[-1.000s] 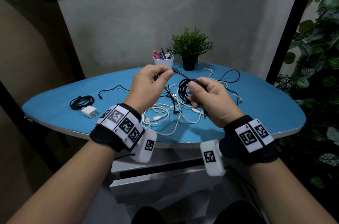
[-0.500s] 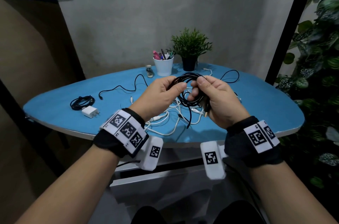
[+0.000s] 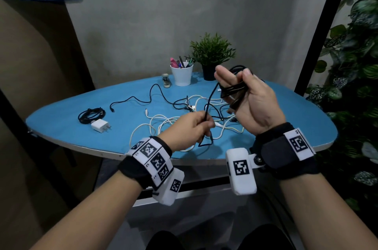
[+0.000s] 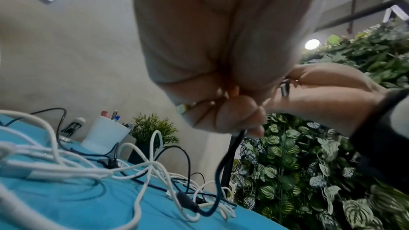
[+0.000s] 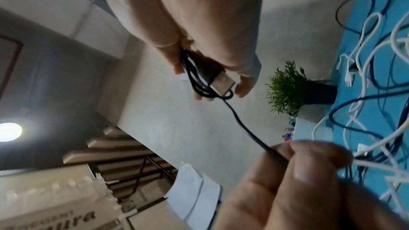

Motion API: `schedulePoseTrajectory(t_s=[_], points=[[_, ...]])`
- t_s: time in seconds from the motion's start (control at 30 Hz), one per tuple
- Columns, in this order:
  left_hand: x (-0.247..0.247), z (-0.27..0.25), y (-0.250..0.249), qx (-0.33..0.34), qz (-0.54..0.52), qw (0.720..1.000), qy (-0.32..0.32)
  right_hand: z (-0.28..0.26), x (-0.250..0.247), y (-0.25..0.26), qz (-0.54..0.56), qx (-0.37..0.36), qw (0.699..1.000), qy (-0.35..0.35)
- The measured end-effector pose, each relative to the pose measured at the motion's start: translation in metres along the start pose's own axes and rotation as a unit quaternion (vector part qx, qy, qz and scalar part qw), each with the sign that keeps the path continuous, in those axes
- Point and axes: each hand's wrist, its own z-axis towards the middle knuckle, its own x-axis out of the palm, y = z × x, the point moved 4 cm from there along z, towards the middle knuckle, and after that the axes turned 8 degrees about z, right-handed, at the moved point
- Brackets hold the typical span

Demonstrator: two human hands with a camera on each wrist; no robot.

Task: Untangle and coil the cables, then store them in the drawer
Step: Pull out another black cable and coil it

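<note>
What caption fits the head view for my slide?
Right hand holds the black cable coil while left hand pinches its loose tail over tangled cables on the blue table.

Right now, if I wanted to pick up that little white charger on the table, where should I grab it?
Pinch the charger by its flat white sides, coming straight down from above. It is a small block lying flat on the table, and its metal prongs stick out toward the right, so keep your grip off that end. The coiled black cable lies just behind it.
</note>
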Motion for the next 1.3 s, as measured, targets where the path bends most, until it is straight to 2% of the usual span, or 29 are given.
schedulePoseTrajectory(t_s=[0.1, 0.17, 0.23, 0.3, 0.37, 0.4, 0.47, 0.53, 0.67, 0.73, 0.8, 0.87, 0.97, 1.07, 1.2, 1.3], points=[[0.003, -0.007, -0.004, 0.026, 0.11, 0.992, 0.057, 0.005, -0.014, 0.0, -0.133, -0.032, 0.99, -0.043], [0.001, -0.012, -0.006, 0.032, 0.151, 0.985, 0.08, 0.006, -0.025, 0.0, -0.276, -0.058, 0.957, -0.063], [-0.006, -0.016, -0.01, 0.041, 0.143, 0.986, 0.077, 0.004, -0.03, -0.001, -0.388, -0.09, 0.915, -0.067], [-0.017, -0.018, -0.016, 0.052, 0.103, 0.992, 0.051, 0.004, -0.033, -0.003, -0.514, -0.099, 0.85, -0.057], [-0.032, -0.017, -0.02, 0.067, 0.064, 0.996, -0.003, 0.003, -0.035, -0.006, -0.607, -0.078, 0.789, -0.045], [-0.039, -0.015, -0.021, 0.073, 0.053, 0.995, -0.041, 0.001, -0.033, -0.006, -0.63, -0.067, 0.773, -0.033], [-0.055, -0.011, -0.02, 0.076, 0.041, 0.989, -0.122, -0.002, -0.029, -0.006, -0.648, -0.048, 0.76, -0.01], [-0.068, -0.008, -0.018, 0.071, 0.01, 0.98, -0.184, -0.004, -0.023, -0.006, -0.634, -0.029, 0.772, 0.018], [-0.078, -0.003, -0.012, 0.046, -0.03, 0.969, -0.24, -0.01, -0.012, -0.009, -0.52, 0.015, 0.852, 0.057], [-0.072, -0.002, -0.009, 0.026, -0.077, 0.972, -0.22, -0.014, -0.007, -0.011, -0.452, 0.02, 0.889, 0.072], [-0.059, -0.003, -0.009, 0.014, -0.132, 0.977, -0.168, -0.015, -0.005, -0.013, -0.364, 0.026, 0.929, 0.064], [-0.044, -0.006, -0.011, 0.017, -0.158, 0.981, -0.111, -0.013, -0.006, -0.015, -0.293, 0.038, 0.954, 0.049], [-0.026, -0.01, -0.014, 0.038, -0.167, 0.983, -0.066, -0.013, -0.007, -0.018, -0.258, 0.043, 0.965, 0.037], [-0.022, -0.013, -0.016, 0.042, -0.192, 0.978, -0.072, -0.016, -0.009, -0.023, -0.257, 0.047, 0.964, 0.041], [-0.017, -0.017, -0.013, 0.039, -0.195, 0.978, -0.062, -0.021, -0.009, -0.022, -0.317, 0.037, 0.946, 0.058], [-0.017, -0.022, -0.013, 0.05, -0.197, 0.976, -0.082, -0.025, -0.012, -0.02, -0.322, 0.056, 0.941, 0.087]])
